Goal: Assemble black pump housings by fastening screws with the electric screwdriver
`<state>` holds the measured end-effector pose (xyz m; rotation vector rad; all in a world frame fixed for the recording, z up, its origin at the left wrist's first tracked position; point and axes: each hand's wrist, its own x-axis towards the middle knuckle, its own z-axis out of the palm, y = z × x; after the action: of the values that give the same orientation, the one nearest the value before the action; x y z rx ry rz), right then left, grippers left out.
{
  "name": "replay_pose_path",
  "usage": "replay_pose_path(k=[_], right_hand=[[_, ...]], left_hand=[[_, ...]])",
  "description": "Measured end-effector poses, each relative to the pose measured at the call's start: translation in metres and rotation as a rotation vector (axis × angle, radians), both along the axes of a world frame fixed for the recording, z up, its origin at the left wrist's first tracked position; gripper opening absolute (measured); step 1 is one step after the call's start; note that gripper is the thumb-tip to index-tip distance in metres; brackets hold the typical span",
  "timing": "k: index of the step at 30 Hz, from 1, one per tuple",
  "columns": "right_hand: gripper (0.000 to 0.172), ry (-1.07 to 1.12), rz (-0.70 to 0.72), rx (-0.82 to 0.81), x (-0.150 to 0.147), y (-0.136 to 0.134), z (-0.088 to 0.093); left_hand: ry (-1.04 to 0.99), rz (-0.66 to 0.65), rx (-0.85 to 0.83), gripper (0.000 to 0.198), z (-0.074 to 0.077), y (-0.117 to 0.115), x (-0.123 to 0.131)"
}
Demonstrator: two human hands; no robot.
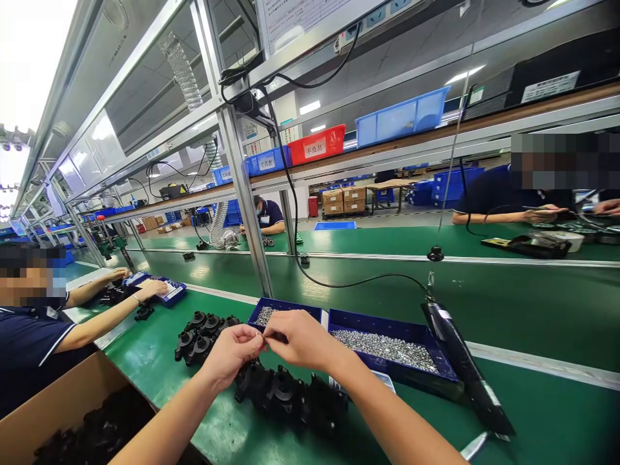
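Note:
My left hand [233,352] and my right hand [301,336] meet fingertip to fingertip above the bench. Both are pinched closed, and whatever small piece sits between the fingertips is too tiny to name. Just below them stands a row of black plastic housings [283,391]. Another cluster of black housings [201,336] lies beyond my left hand. Behind my right hand is a blue bin [426,378] full of small shiny metal parts [387,347]. A second blue bin [256,307] with similar parts is partly hidden by my right hand.
A black electric screwdriver [467,368] hangs on a cord at the right. An aluminium post [247,206] rises behind the bins. At left, a co-worker [33,342] reaches into a blue tray [174,297]. A cardboard box [62,394] of black parts stands below the bench edge.

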<state>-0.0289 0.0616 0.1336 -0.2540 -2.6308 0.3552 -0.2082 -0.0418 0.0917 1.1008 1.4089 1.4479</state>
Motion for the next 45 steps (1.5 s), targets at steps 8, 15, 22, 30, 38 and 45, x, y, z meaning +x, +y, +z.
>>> replay_pose_path(k=[8, 15, 22, 30, 38, 45], right_hand=[[0.047, -0.272, 0.018, -0.021, 0.016, -0.014, 0.009], [0.039, -0.423, 0.040, -0.135, 0.021, -0.025, 0.012], [0.018, -0.537, 0.059, -0.157, 0.014, -0.022, 0.009], [0.020, -0.618, -0.022, -0.009, 0.005, -0.034, 0.002], [0.013, -0.447, -0.150, -0.092, 0.004, 0.005, 0.002], [0.017, -0.554, -0.180, 0.026, -0.037, 0.041, -0.042]], left_hand=[[0.624, 0.069, 0.177, 0.008, -0.019, -0.028, 0.001], [1.212, 0.016, 0.270, 0.034, -0.032, -0.050, 0.007], [1.294, -0.008, 0.363, 0.020, -0.035, -0.049, 0.001], [1.352, 0.004, 0.509, 0.028, -0.037, -0.050, 0.006], [1.401, -0.052, 0.426, 0.032, -0.032, -0.050, 0.011], [1.408, -0.116, 0.344, 0.039, -0.028, -0.049, 0.015]])
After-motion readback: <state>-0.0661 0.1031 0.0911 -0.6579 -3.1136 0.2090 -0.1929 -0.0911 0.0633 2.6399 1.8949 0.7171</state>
